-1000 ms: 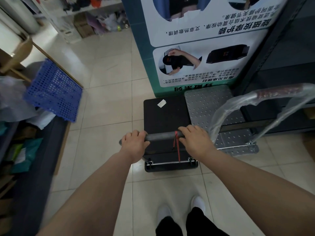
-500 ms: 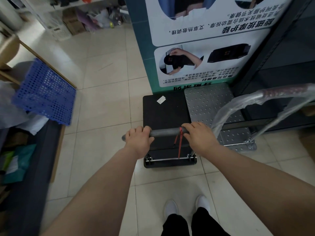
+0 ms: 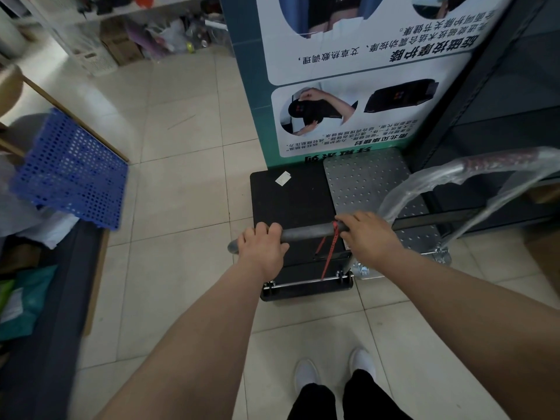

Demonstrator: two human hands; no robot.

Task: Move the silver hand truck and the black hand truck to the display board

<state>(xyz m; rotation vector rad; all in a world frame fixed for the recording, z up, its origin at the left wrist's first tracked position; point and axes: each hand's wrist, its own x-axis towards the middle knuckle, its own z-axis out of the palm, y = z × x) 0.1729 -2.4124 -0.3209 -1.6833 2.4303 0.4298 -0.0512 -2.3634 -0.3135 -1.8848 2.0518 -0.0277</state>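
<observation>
The black hand truck (image 3: 292,198) stands on the tiled floor with its front edge against the foot of the display board (image 3: 348,86). My left hand (image 3: 262,251) and my right hand (image 3: 368,237) both grip its grey handle bar (image 3: 309,232), from which a red strap hangs. To its right, side by side with it, the silver hand truck (image 3: 363,180) with a dotted metal deck also touches the board. Its handle (image 3: 472,174) is wrapped in clear plastic.
A dark metal shelf unit (image 3: 500,116) stands right of the board. A blue perforated panel (image 3: 71,171) leans at the left over a dark bench with bags. Boxes and clutter (image 3: 127,47) line the far wall. My white shoes (image 3: 306,374) are below.
The black hand truck has rolled slightly forward to the board's foot. Both hands keep their hold on the handle; the silver truck has not moved.
</observation>
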